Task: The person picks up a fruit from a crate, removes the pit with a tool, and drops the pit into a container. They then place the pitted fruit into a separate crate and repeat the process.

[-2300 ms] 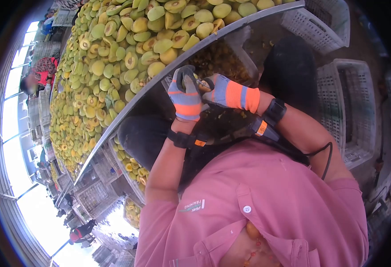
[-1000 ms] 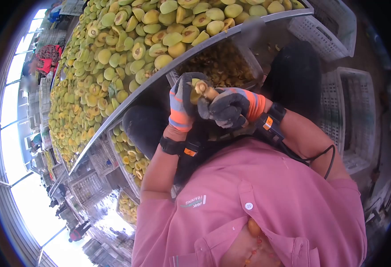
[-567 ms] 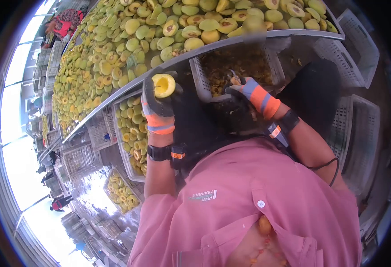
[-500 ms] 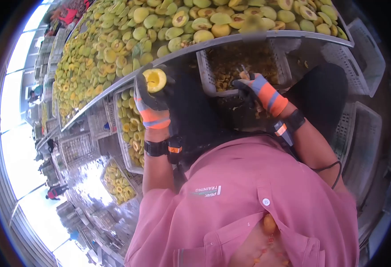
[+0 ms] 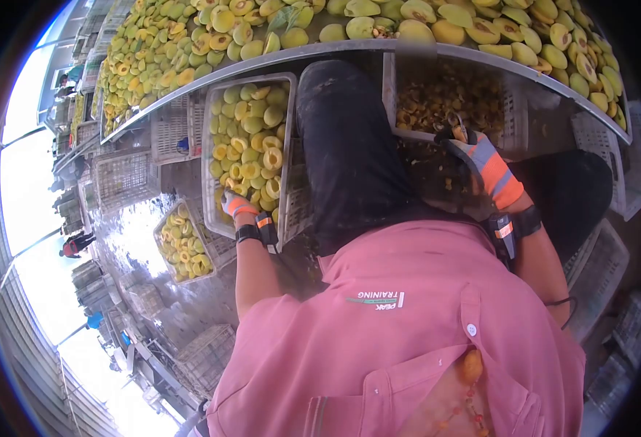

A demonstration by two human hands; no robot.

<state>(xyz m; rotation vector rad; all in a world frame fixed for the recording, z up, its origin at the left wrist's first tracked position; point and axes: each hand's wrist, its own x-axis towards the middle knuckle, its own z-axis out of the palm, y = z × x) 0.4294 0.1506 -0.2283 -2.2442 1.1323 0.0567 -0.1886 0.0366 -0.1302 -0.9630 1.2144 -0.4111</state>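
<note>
My left hand (image 5: 238, 205), in a grey and orange glove, reaches down into the near left end of a white plastic crate (image 5: 207, 160) of yellow-green stone fruit halves (image 5: 251, 171). Its fingers are mostly hidden among the fruit, so what they hold does not show. Over my lap, my right hand (image 5: 475, 151) in a matching glove with dark fingertips is closed around a small curved metal tool (image 5: 457, 125). Just beyond it sits another crate (image 5: 416, 135) with brown pits and scraps (image 5: 448, 98).
A long metal-edged table (image 5: 320, 49) heaped with fruit (image 5: 451, 33) curves across the front. My knee (image 5: 335, 95) lies between the two crates. More crates (image 5: 123, 178) stand at left, one with fruit halves (image 5: 182, 244), and at right (image 5: 601, 266). A distant person (image 5: 77, 245) is at far left.
My left hand has moved from the table edge, where it held a hollowed fruit half, down into the left crate. My right hand still holds the tool. The view has swung left.
</note>
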